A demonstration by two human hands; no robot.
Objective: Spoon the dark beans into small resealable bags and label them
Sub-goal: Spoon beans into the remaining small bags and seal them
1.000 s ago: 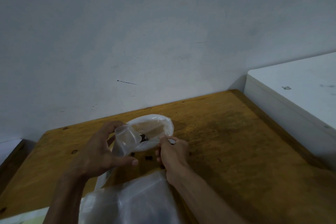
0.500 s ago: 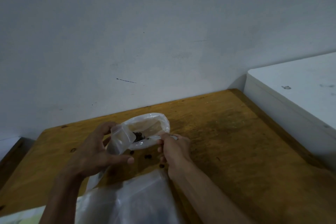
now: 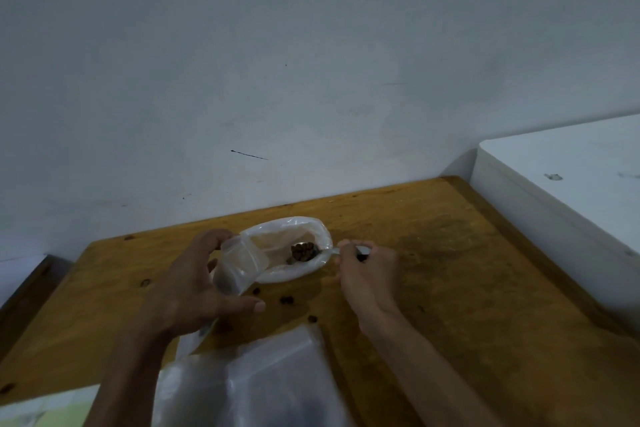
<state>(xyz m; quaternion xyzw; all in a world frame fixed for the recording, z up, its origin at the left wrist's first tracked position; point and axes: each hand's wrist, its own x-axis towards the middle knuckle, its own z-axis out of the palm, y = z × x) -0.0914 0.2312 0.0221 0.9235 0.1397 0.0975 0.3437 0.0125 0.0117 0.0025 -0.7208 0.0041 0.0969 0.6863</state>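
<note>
My left hand holds a small clear resealable bag upright with its mouth open toward the right. My right hand grips a metal spoon by the handle. The spoon's bowl carries dark beans and sits inside a larger open plastic bag lying on the wooden table. A few loose beans lie on the table between my hands.
A big clear plastic bag lies at the near edge, between my forearms. A white box or cabinet stands against the table's right side. The grey wall rises right behind the table. A pale sheet shows at the bottom left.
My right hand has drawn to the right, and the spoon now shows a load of beans inside the larger bag. The left hand with the small bag has stayed about where it was.
</note>
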